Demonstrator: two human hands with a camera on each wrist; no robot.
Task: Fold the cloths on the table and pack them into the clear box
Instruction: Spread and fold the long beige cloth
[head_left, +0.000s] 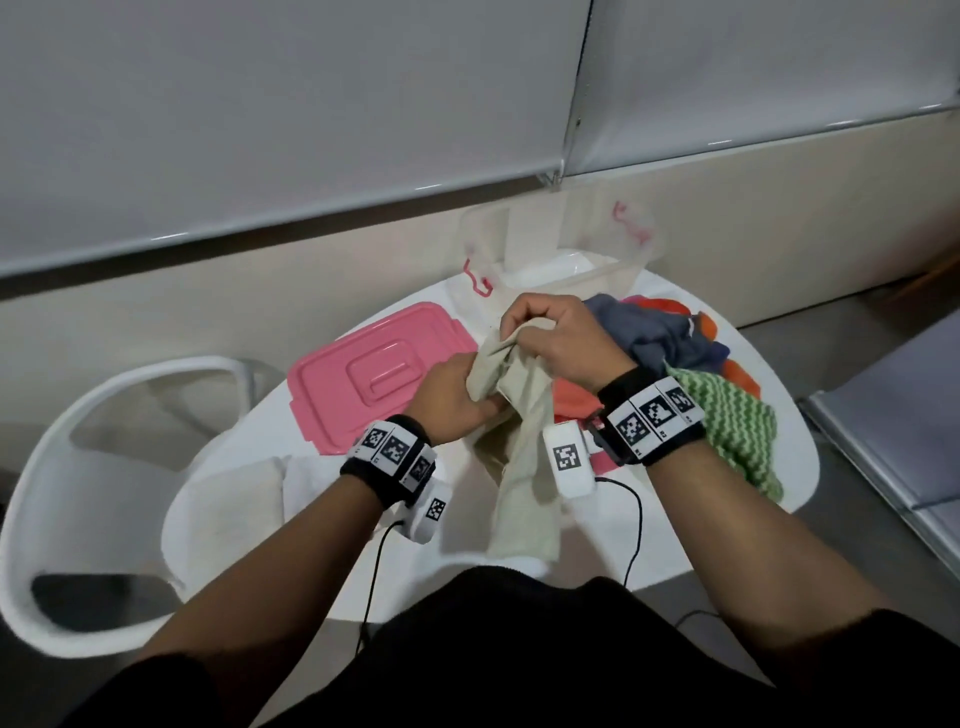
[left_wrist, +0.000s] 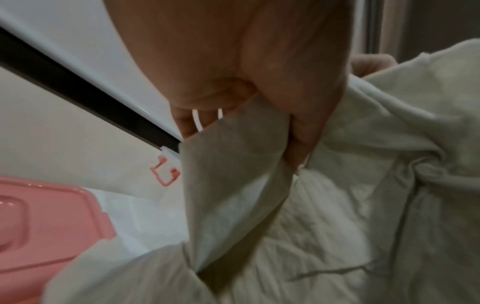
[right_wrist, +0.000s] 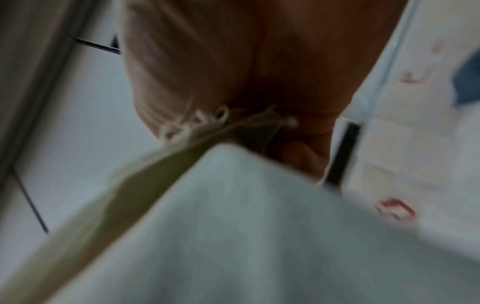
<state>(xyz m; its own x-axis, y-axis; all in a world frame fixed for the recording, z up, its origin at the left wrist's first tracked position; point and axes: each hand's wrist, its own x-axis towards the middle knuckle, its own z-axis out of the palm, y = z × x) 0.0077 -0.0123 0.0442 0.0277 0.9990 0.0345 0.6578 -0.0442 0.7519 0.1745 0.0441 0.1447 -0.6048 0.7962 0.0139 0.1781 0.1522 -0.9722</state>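
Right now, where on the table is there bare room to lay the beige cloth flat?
Bare tabletop shows at the near edge, between the white towel on the left and the green striped cloth on the right. Further back is crowded: pink lid, clear box and the cloth pile. Both hands hold the beige cloth.

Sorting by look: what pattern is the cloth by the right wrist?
Green and white zigzag cloth, clearest in head view.
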